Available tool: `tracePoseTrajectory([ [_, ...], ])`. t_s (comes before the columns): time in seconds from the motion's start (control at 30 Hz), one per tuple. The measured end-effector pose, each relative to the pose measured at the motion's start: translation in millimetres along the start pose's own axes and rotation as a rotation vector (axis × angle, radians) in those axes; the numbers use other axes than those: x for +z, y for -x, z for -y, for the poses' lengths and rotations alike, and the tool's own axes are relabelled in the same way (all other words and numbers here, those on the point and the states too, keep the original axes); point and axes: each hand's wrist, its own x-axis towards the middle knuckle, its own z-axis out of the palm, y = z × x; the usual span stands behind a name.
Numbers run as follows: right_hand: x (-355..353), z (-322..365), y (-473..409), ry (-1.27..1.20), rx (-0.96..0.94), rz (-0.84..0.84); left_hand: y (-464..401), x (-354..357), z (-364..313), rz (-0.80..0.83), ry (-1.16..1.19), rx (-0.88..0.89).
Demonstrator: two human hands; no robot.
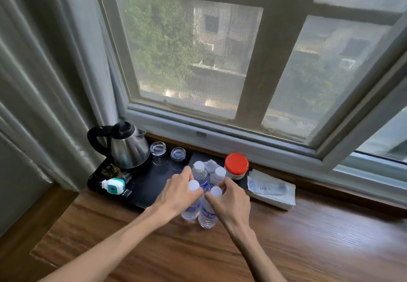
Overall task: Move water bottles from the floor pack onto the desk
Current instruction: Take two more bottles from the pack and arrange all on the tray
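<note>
Several clear water bottles with white caps stand clustered on the wooden desk (308, 248) by the black tray. My left hand (177, 196) grips the neck of the near-left bottle (191, 210), just under its cap. My right hand (231, 202) holds the neck of the near-right bottle (207, 215). Two more bottles stand right behind them, the far-left bottle (200, 172) and the far-right bottle (218, 177), touching the front pair. The floor pack is out of view.
A black tray (145, 185) carries a steel kettle (127, 149), two upturned glasses (158, 151) and a teal-and-white gadget (113, 186). A red-lidded jar (236, 166) and a tissue pack (271, 190) sit by the window sill. A curtain hangs at left.
</note>
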Motion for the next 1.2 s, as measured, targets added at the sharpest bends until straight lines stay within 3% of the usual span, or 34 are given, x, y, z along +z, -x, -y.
tracePoseTrajectory([
  [0.37,22,-7,10,0.067,-0.045,-0.101,-19,13,39,0.082,0.123,0.147],
  [0.53,35,-26,16,0.007,-0.024,-0.017,-15,14,53,0.088,0.197,0.211],
  [0.67,42,-38,20,-0.114,0.031,0.015,-13,20,66,0.065,0.081,0.261],
  [0.83,56,-51,29,-0.166,0.032,0.125,-7,41,83,0.131,0.261,0.205],
  [1.0,71,-62,31,-0.25,0.044,0.027,-7,57,96,0.033,0.357,0.077],
  [1.2,82,-76,31,-0.301,0.056,-0.038,-9,67,95,0.006,0.384,0.067],
])
